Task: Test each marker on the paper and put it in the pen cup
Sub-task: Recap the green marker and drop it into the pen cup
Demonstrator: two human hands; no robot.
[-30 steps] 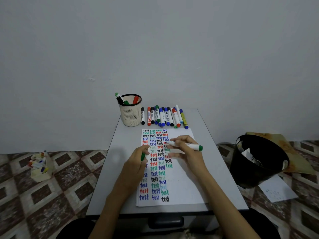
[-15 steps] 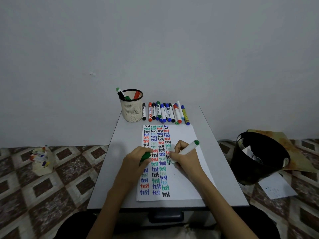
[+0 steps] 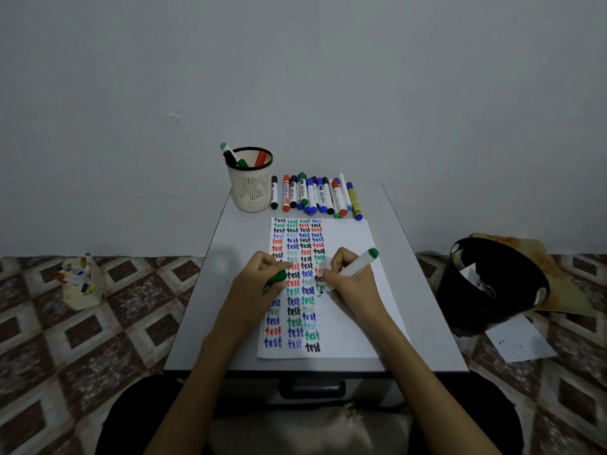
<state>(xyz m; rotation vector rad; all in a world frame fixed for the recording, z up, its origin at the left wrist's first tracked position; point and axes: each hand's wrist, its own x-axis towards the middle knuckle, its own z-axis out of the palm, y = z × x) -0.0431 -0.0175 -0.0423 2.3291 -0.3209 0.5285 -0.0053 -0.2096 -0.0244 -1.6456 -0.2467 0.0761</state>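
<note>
Green marker point(image 3: 356, 266) tip on paper point(image 3: 354, 323) | right grip point(image 3: 348, 280) pinching it, tilted | left grip point(image 3: 259, 284) clasping green cap point(image 3: 276, 278)

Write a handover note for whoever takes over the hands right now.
Right hand grips the green marker, tip down on the paper, fourth column.
Left hand holds the green cap.
Done: some markers stand in the pen cup.
Left: finish this test, cap it, cup it, then the row of markers beside the cup.

Bench point(image 3: 410, 277) smooth matt grey; paper point(image 3: 348, 320) white, matt; pen cup point(image 3: 251, 188) perforated cream plastic; markers point(image 3: 315, 195) glossy plastic.
</note>
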